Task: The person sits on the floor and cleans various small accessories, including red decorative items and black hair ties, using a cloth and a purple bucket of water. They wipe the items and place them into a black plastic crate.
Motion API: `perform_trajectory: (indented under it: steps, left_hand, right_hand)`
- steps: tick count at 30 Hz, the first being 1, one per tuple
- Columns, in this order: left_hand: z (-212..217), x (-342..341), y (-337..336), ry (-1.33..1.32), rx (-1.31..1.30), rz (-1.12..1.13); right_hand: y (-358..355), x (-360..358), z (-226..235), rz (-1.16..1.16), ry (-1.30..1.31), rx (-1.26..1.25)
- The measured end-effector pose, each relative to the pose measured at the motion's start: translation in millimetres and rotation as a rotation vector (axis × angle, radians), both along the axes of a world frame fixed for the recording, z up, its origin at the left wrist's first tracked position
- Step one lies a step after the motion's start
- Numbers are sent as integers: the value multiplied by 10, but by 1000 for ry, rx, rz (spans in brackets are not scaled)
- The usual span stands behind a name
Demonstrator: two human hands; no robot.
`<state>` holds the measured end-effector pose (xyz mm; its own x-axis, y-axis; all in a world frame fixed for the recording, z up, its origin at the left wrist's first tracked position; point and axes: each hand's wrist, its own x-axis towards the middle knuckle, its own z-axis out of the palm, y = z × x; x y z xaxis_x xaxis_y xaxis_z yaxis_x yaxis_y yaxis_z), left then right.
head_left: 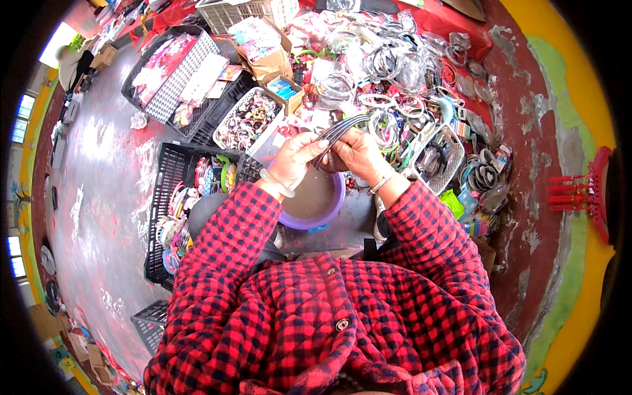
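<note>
Left hand (296, 157) and right hand (362, 157) are pinching dark bands (347, 128) between thumbs and fingers, nearly meeting, and the bundle is curving above the far edge of a purple basin (340, 205). Murky water (312, 199) is sitting inside. Leftward, a black crate (159, 210) is holding colourful items; rightward, a white basket (453, 168) is standing beside a spreading pile of hoops (384, 62).

Fingers (315, 151) holding dark bands (344, 127), purple basin (338, 203), black crate (162, 197)
</note>
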<state>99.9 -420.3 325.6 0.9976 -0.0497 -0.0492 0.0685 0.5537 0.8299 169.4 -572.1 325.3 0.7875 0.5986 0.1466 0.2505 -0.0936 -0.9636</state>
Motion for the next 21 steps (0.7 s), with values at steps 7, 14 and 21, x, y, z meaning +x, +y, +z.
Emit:
perform_trajectory:
  steps: [7, 14, 21]
  left_hand:
    - [167, 153, 404, -64, -31, 300]
    - [807, -356, 1216, -196, 143, 565]
    - [405, -1216, 2584, 92, 530, 566]
  right_hand:
    - [-147, 216, 46, 11, -296, -496]
    - [-139, 179, 134, 33, -177, -539]
    - [-83, 82, 113, 75, -210, -576]
